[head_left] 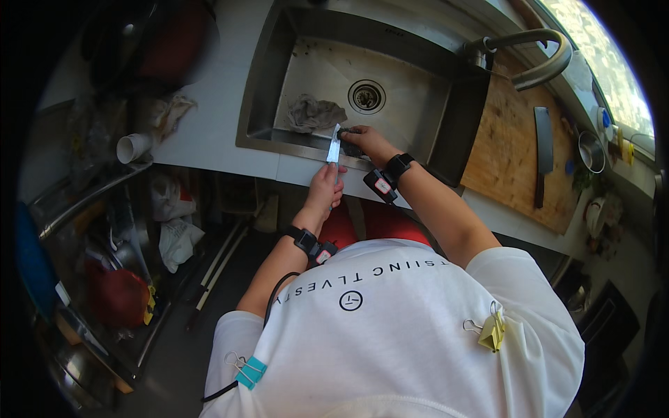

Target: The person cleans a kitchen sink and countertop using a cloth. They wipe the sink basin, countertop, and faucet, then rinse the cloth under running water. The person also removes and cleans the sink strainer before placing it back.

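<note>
A person's left hand grasps a knife by its handle, leaving the blade bare and pointing over the front rim of the sink, seemingly so drips land inside. The right hand pinches a small dark item by the blade's tip; whether they touch is unclear. Beyond lies a crumpled rag, left of the drain. At right, a cleaver rests flat on a cutting board, apart from the hands.
</note>
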### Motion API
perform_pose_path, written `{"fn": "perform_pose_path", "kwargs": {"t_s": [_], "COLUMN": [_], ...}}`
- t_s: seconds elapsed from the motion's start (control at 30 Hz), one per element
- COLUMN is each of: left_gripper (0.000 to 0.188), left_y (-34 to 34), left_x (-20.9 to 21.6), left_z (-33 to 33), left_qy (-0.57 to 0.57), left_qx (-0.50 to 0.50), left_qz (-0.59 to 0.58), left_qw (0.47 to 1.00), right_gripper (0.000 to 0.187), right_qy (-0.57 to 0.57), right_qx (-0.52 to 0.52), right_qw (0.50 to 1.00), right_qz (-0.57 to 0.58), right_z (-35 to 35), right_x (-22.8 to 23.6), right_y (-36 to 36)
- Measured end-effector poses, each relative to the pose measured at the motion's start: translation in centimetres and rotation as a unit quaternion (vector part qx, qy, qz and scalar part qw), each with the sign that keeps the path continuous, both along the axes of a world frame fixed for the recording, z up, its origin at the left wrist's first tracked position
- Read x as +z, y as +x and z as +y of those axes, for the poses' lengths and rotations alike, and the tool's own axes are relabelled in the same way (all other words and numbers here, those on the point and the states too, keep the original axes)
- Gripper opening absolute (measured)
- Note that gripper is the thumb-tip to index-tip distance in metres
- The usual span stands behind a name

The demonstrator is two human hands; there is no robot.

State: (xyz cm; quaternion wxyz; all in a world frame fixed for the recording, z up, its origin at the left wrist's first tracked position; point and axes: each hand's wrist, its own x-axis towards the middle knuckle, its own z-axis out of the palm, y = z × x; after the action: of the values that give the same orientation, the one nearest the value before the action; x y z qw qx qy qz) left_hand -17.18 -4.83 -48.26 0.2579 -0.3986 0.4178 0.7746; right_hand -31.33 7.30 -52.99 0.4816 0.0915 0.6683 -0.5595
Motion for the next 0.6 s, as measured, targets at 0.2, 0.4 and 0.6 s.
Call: {"fn": "perform_pose_path", "kwargs": {"t_s": [0.2, 0.4, 0.6], "left_gripper": [0.033, 0.033, 0.034], "left_y": [-0.3, -0.5, -0.4], "left_x": [0.0, 0.1, 0.2], "left_z": [-0.2, -0.3, -0.2], "left_qy": [-0.002, -0.011, -0.021], "left_qx": [-0.012, -0.031, -0.038], "left_qz": [-0.003, 0.002, 0.004], "left_qw": [1.000, 0.999, 0.999], "right_gripper": [0.038, 0.035, 0.035], "right_qy": [-0.070, -0.040, -0.024], "right_qx": [-0.065, -0.057, -0.050], "right_qw": [0.995, 0.997, 0.998], "right_qz": [0.012, -0.038, -0.043], "right_z": [0.2, -0.1, 0.2], "right_x": [-0.4, -1.4, -0.8], "right_y": [0.2, -0.7, -0.5]}}
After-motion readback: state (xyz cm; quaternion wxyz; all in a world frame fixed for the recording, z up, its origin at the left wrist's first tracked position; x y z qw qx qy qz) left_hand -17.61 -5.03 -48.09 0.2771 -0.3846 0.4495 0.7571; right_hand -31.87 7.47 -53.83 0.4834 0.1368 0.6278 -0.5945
